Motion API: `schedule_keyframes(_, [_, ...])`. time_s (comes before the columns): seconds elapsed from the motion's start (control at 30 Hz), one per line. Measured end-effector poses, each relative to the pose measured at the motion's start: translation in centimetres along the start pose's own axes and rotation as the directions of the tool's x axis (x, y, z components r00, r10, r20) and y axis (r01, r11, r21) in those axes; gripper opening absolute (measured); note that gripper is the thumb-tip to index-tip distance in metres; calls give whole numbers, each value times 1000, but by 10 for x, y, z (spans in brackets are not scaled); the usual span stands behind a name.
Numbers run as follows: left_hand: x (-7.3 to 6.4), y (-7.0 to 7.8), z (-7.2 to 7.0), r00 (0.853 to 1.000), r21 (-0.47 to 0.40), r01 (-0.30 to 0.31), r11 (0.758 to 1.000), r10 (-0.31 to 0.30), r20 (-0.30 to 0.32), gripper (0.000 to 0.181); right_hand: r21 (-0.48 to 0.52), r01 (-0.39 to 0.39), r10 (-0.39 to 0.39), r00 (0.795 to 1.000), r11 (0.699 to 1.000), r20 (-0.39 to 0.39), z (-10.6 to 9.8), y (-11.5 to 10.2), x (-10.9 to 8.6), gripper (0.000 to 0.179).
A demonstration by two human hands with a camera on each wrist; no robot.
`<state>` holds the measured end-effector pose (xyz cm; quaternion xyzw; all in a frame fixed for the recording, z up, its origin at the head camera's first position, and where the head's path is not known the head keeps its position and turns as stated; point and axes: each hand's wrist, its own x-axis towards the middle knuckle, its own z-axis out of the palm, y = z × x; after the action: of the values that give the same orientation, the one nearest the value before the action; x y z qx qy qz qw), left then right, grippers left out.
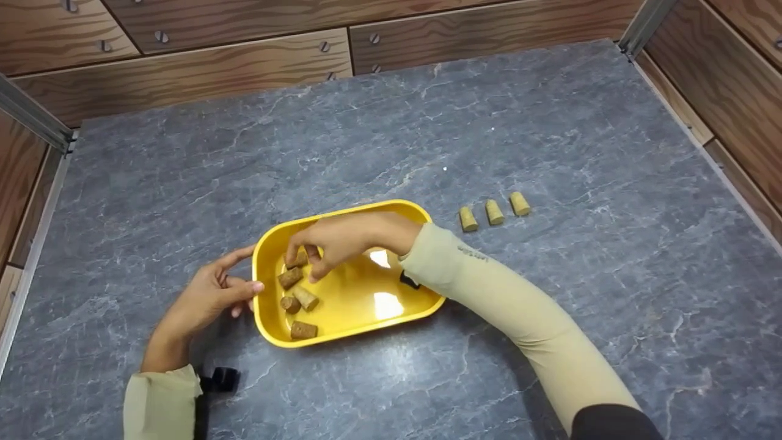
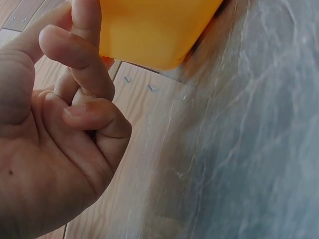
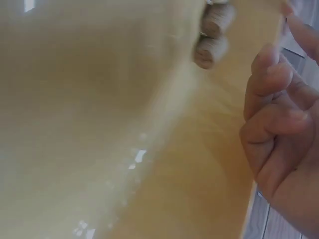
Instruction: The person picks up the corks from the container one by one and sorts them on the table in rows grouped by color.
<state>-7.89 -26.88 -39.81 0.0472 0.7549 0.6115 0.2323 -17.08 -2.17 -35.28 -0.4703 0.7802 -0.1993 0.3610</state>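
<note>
The yellow plastic tub sits on the grey marbled surface with several brown cylindrical corks at its left end. My left hand grips that end, thumb tip over the rim and fingers against the outer wall; in the left wrist view its ring and little fingers curl beside the yellow wall. Reaching over the tub from the right, my right hand has its index finger bent down at a cork in the far left corner. Its thumb stands apart from that finger. Two corks show beside the right hand in the right wrist view.
Three paler tapered corks lie in a row on the surface, right of the tub. Wood-patterned panels border the surface at the back and both sides. A black device sits at the left wrist.
</note>
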Motion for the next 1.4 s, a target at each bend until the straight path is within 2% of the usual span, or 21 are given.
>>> schedule_keyframes(0.2, [-2, -1, -2, 1000, -2, 19, 1000, -19, -21, 74, -21, -11, 13, 997, 1000, 76, 7, -1, 9, 42])
schedule_keyframes(0.37, [-3, -1, -3, 999, 10, 32, 999, -32, -25, 75, -49, -18, 23, 994, 999, 106, 10, 1, 13, 43])
schedule_keyframes(0.53, [-3, -1, -2, 999, -5, 32, 999, -32, -21, 75, -96, -28, 39, 992, 995, 118, 13, 3, 14, 48])
schedule_keyframes(0.7, [-3, -1, -1, 999, -17, 25, 1000, -25, -25, 74, -134, -44, 61, 990, 990, 125, 14, 3, 15, 63])
schedule_keyframes(0.8, [-3, 0, -1, 999, -21, 24, 999, -24, -27, 74, -156, -45, 65, 990, 987, 123, 15, 1, 16, 59])
schedule_keyframes(0.9, [-3, -1, -1, 1000, -31, 16, 999, -16, -25, 74, -190, -33, 56, 992, 981, 117, 17, -1, 18, 43])
schedule_keyframes(1.0, [-2, -1, -1, 1000, -33, 4, 999, -5, -18, 73, -236, -41, 68, 992, 971, 110, 20, -4, 20, 38])
schedule_keyframes(1.17, [-1, -1, 0, 1000, -25, 10, 1000, -10, -14, 73, -264, -46, 77, 991, 963, 107, 23, -5, 21, 38])
schedule_keyframes(1.4, [-1, -2, 0, 999, -11, 31, 999, -31, -21, 74, -249, -41, 71, 991, 968, 111, 18, -4, 14, 50])
